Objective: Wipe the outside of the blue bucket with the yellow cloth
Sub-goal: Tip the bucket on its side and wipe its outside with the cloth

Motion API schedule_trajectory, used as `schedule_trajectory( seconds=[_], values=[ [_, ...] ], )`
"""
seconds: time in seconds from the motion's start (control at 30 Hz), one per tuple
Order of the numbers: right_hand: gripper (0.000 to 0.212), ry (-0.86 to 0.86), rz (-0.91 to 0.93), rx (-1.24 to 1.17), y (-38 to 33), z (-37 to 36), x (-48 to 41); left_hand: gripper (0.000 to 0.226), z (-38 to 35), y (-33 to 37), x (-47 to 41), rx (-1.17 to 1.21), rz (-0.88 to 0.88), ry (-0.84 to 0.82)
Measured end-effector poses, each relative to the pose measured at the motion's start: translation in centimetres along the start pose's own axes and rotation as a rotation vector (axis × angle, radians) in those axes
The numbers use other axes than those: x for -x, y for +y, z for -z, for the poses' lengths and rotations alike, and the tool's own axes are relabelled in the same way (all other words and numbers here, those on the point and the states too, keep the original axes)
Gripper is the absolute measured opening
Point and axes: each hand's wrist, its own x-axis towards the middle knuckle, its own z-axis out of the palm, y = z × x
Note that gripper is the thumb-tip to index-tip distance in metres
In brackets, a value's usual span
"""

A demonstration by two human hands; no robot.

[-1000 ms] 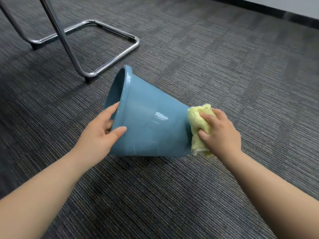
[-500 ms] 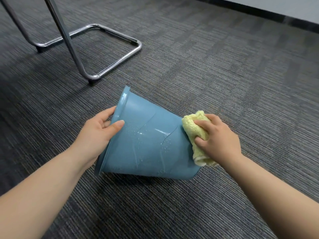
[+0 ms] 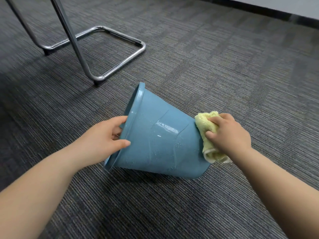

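The blue bucket (image 3: 160, 140) lies tipped on its side on the carpet, mouth to the left and base to the right. Water drops and wet streaks show on its upper wall. My left hand (image 3: 105, 140) grips the rim, thumb on the outside and fingers inside the mouth. My right hand (image 3: 227, 135) is closed around the bunched yellow cloth (image 3: 207, 133) and presses it against the bucket's base end. The inside of the bucket is hidden.
A chrome chair frame (image 3: 110, 73) stands on the dark striped carpet (image 3: 224, 75) behind and left of the bucket, its nearest foot close to the rim. A dark baseboard (image 3: 259, 9) and a pale wall run along the far right.
The bucket has rolled and tilted so its mouth faces away from me, showing the wet outer wall. My right hand with the cloth has stayed at the base end.
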Motion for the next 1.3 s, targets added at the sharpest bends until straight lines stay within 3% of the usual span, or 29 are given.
schedule_trajectory(
  seconds=[0.2, 0.3, 0.43, 0.63, 0.9, 1.13, 1.3],
  values=[
    [0.042, 0.170, 0.312, -0.226, -5.4, 3.0, 1.1, 0.047, -0.6, 0.3, -0.3, 0.025, -0.034, 0.194],
    [0.043, 0.161, 0.406, -0.238, -8.0, 3.1, 1.8, 0.060, -1.1, 0.6, -0.4, 0.057, -0.063, 0.253],
    [0.043, 0.148, 0.431, -0.194, -9.3, 2.6, 2.3, 0.062, -1.4, 0.6, -0.3, 0.032, -0.092, 0.244],
    [0.044, 0.102, 0.658, -0.115, -10.1, 1.4, 4.4, 0.061, -0.9, 0.1, -0.5, 0.027, -0.068, 0.232],
    [0.050, 0.190, 0.497, -0.169, -8.6, 1.7, 2.8, 0.060, -1.0, 0.1, -0.9, 0.032, -0.051, 0.228],
    [0.045, 0.198, 0.756, -0.119, -9.2, 0.6, 5.1, 0.055, -0.6, 0.3, -0.9, 0.004, -0.049, 0.213],
    [0.040, 0.210, 0.468, -0.185, -8.1, 1.1, 2.9, 0.060, -0.8, -0.1, -1.1, 0.067, -0.041, 0.232]
  ],
)
